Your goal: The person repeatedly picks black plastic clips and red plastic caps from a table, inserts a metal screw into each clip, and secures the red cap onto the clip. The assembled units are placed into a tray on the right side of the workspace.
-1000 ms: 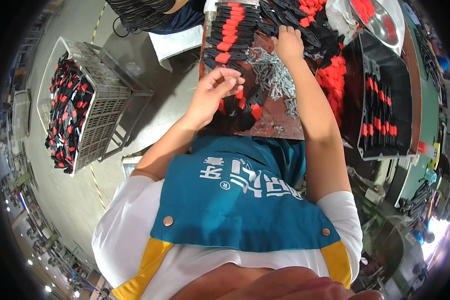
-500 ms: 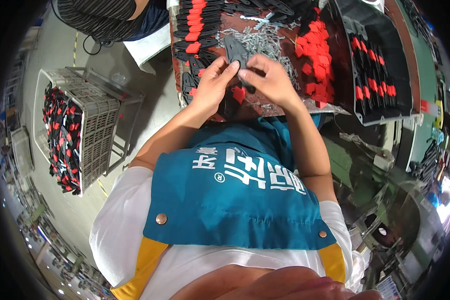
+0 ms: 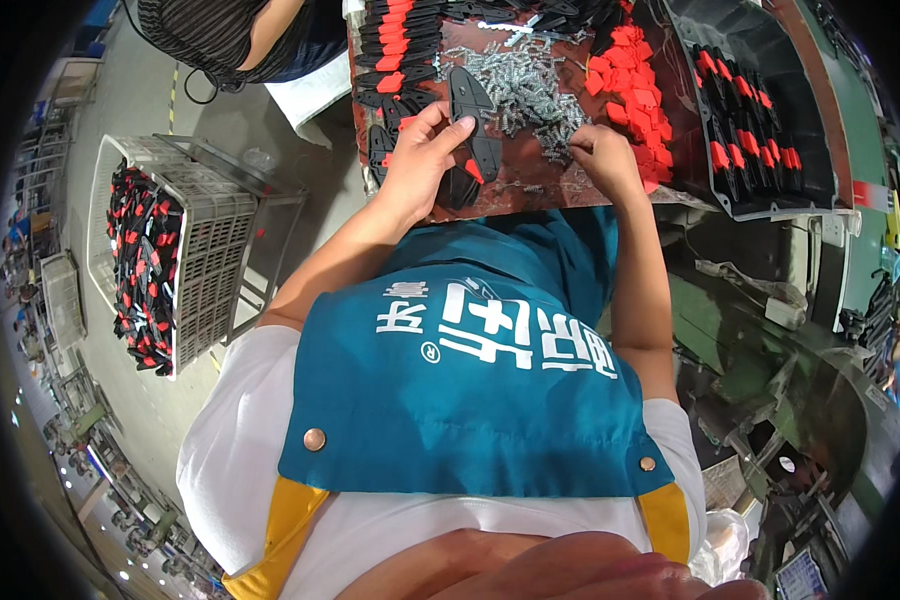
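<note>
My left hand [image 3: 420,155] is closed on a long black plastic clamp part [image 3: 471,98], thumb on top, above the near left of the brown work table. To its right, my right hand [image 3: 606,160] has its fingertips pinched together at the near right edge of a heap of small silvery metal springs [image 3: 515,85]. Whether a spring is between those fingertips is hidden. Beside the heap lies a pile of red plastic pieces [image 3: 635,85]. Just under my left hand are more black parts, one with a red piece.
Black clamps with red pieces [image 3: 394,45] lie in a row along the table's left side. A black bin [image 3: 805,185] on the right holds more. At left, a grey crate [image 3: 213,245] full of them rests on a metal stand. Another person [image 3: 205,35] is at far left.
My hands have come apart. The right one has moved right to the springs, while the left keeps the black clamp part, now turned more into view.
</note>
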The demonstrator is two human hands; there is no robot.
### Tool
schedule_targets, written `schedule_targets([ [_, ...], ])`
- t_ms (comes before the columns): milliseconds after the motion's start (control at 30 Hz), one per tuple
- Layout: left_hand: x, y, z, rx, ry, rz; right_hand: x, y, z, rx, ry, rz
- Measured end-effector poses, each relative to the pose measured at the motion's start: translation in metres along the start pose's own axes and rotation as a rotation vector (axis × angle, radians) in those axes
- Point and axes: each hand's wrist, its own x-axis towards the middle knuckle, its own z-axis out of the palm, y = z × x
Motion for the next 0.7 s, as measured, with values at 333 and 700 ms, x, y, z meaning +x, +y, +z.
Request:
schedule_targets([
  [333, 0.000, -0.004, 0.005, -0.038, -0.031, -0.022, -0.027, -0.015, 0.025, -0.100, 0.033, 0.060],
  [700, -0.005, -0.010, 0.016, 0.956, -0.283, 0.512, -0.029, -0.069, -0.021, 1.092, -0.206, 0.229],
])
